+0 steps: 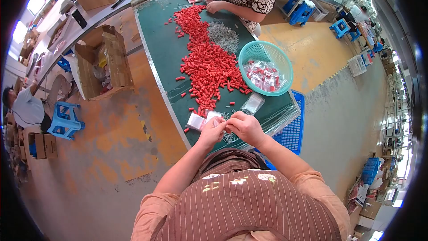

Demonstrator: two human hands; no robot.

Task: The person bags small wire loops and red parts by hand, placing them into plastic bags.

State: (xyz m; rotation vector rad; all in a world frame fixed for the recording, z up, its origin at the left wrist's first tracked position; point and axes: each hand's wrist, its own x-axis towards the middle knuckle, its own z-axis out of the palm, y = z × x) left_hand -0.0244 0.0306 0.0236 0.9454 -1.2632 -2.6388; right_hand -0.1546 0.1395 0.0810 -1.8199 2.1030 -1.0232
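Observation:
My left hand (213, 131) is closed in a pinch at the near end of the green table, on what looks like a small clear plastic bag. Fingertip to fingertip with it, my right hand (246, 127) is also pinched; what it holds is too small to make out. Stacks of small white-looking plastic bags (195, 121) lie beside my left hand. Small metal screws (229, 138) are scattered under my hands. A long heap of red plastic plugs (207, 69) spreads up the table, with a pile of screws (223, 36) at its right side.
A turquoise basket (289, 80) with filled clear bags stands at the table's right edge. Nearby lies a clear packet (253, 103). A blue crate (292, 129) is below the edge. Across the table, a co-worker's hands (214, 4) handle something. An open carton (120, 58) stands left.

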